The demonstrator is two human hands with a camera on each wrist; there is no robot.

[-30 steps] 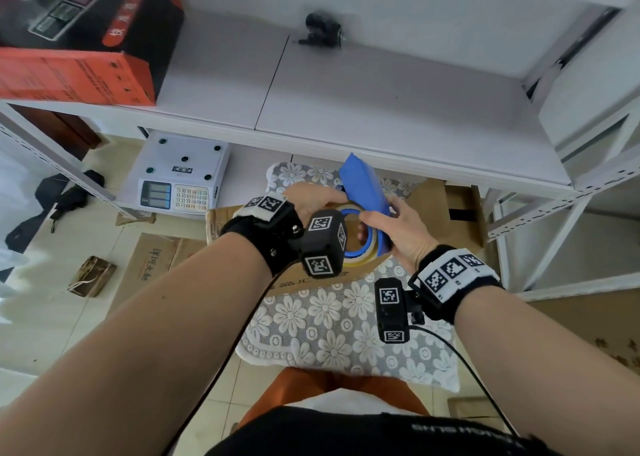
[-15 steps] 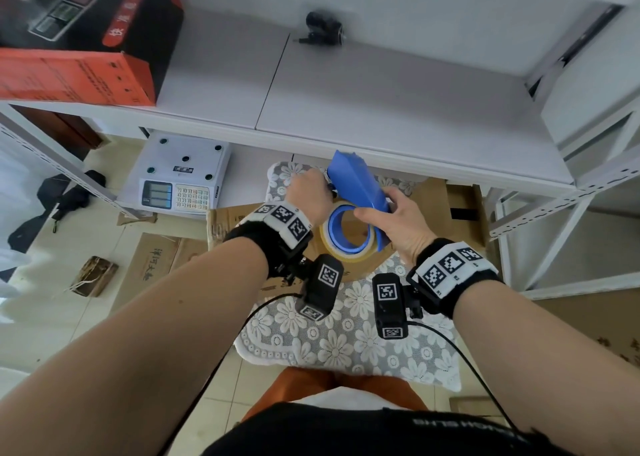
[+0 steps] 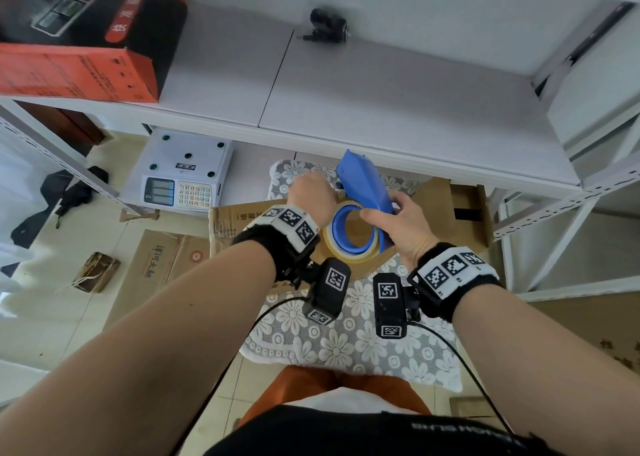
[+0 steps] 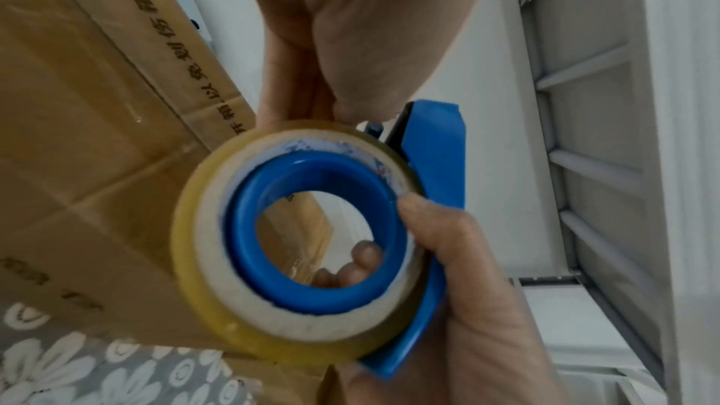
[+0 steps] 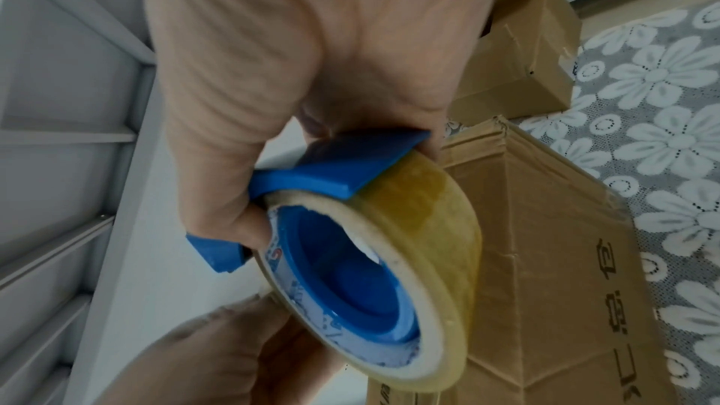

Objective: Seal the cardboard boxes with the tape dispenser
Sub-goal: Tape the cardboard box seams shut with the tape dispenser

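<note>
A blue tape dispenser (image 3: 363, 183) carrying a yellowish roll of clear tape (image 3: 349, 256) hangs above a brown cardboard box (image 3: 242, 218) on the flowered cloth. My right hand (image 3: 391, 215) grips the dispenser, thumb on the blue core and fingers behind the roll. My left hand (image 3: 313, 192) sits at the roll's far rim beside the dispenser's front, fingers curled onto the roll; their tips are hidden. The left wrist view has the tape roll (image 4: 218, 227) in front of the box (image 4: 97, 134). The right wrist view shows the dispenser (image 5: 331, 171) in my right hand (image 5: 311, 57).
A white shelf (image 3: 381, 102) juts out just above the dispenser, bearing a red-and-black carton (image 3: 79, 71). A digital scale (image 3: 180, 175) sits at the left. A smaller cardboard box (image 5: 526, 42) stands behind. Flattened cartons (image 3: 162, 258) lie on the floor. Shelf frame (image 3: 554, 220) at right.
My left hand has moved forward from over the roll to its far rim, the wrist turning outward. The dispenser has shifted slightly left and up in my right hand.
</note>
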